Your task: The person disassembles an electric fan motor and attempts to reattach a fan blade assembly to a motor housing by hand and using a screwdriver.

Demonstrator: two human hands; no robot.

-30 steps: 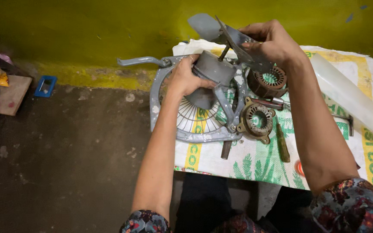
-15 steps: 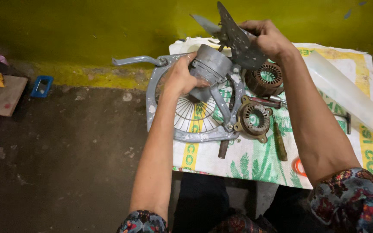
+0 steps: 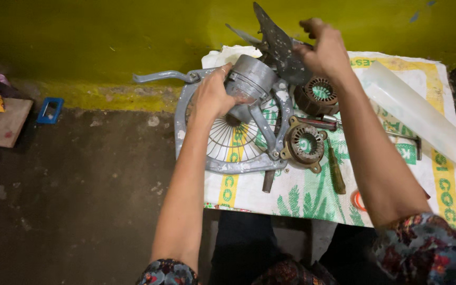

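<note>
Wall (image 3: pixel 106 31): painted yellow-green, unevenly lit, scuffed toward its base, where a brighter yellow band is seen. Floor (image 3: pixel 80 200): dark bare concrete, stained and dusty, met by the wall's base. Woven sack (image 3: pixel 449 184): white with green and yellow print, spread on the floor right of centre. Blue rectangular object (image 3: pixel 50 110): laid left of the sack, below the wall. Board (image 3: pixel 7 122): placed further left. Light: dim.

2 hands (image 3: pixel 215 97), 2 motor stators (image 3: pixel 304 143), 1 fan frame (image 3: pixel 183 113).
</note>
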